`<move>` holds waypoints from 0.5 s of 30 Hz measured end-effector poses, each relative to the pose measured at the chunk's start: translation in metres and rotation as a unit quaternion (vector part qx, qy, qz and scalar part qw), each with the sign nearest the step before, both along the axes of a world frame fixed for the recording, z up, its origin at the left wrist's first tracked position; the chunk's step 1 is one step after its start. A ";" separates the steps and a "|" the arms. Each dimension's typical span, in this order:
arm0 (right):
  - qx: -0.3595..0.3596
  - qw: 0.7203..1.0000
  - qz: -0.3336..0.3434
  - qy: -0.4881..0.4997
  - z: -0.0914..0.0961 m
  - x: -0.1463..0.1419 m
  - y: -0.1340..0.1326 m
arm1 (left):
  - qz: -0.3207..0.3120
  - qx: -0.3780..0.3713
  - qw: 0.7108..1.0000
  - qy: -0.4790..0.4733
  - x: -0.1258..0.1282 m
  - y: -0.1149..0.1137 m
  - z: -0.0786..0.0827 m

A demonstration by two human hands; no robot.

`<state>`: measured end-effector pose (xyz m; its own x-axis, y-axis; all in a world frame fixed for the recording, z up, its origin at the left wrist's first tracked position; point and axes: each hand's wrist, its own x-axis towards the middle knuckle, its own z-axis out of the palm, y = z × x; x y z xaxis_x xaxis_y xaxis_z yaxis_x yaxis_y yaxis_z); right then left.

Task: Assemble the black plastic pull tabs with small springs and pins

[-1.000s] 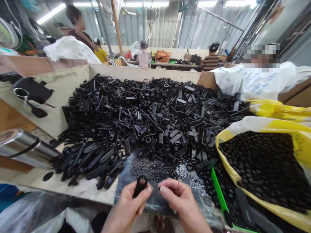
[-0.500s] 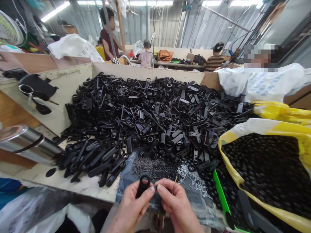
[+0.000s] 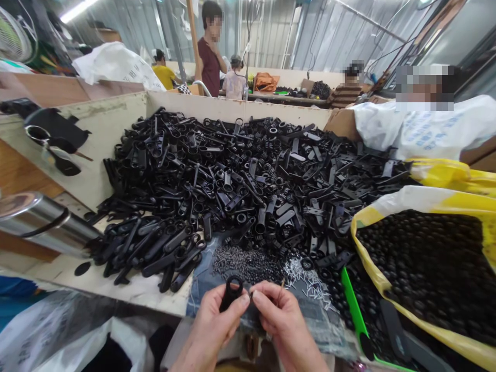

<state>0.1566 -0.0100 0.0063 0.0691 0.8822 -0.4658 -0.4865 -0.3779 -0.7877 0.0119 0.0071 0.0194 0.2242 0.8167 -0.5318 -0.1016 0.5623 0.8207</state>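
A long shed of ribbed metal sheeting holds workers at distant benches, with a person in a maroon shirt (image 3: 210, 64) standing beyond a pale board-walled bin (image 3: 236, 109). The bin carries a great jumbled heap of matte black plastic parts (image 3: 232, 181), some long flat bars and some ringed at one end or short and tubular. To the right, a yellow-and-white woven sack (image 3: 422, 206) brims with glossy black rounded beads (image 3: 422, 268), and a bright green strip (image 3: 352, 310) lies by its edge. A brushed steel flask (image 3: 42, 225) rests at the bin's left side.

Nearer, a scrap of worn denim (image 3: 201, 305) holds a mound of tiny dark grey pieces (image 3: 248, 263) beside loose silver pins (image 3: 306, 281). The left hand (image 3: 211, 330) grips a black loop-ended plastic piece (image 3: 231, 293) upright between thumb and fingers, just above the denim. The right hand (image 3: 281, 323) pinches a thin sliver (image 3: 282, 283) close beside that piece, its fingertips nearly touching it.
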 end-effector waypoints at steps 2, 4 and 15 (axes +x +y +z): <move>-0.001 1.000 -0.001 0.002 -0.002 0.000 0.000 | 0.005 0.000 1.000 -0.003 0.000 0.000 -0.002; 0.007 1.000 0.008 0.003 -0.007 0.001 -0.001 | 0.007 0.001 1.000 -0.012 0.001 -0.001 -0.004; 0.117 0.989 -0.004 -0.090 -0.033 0.006 0.005 | -0.032 -0.003 0.998 -0.046 0.003 0.013 -0.018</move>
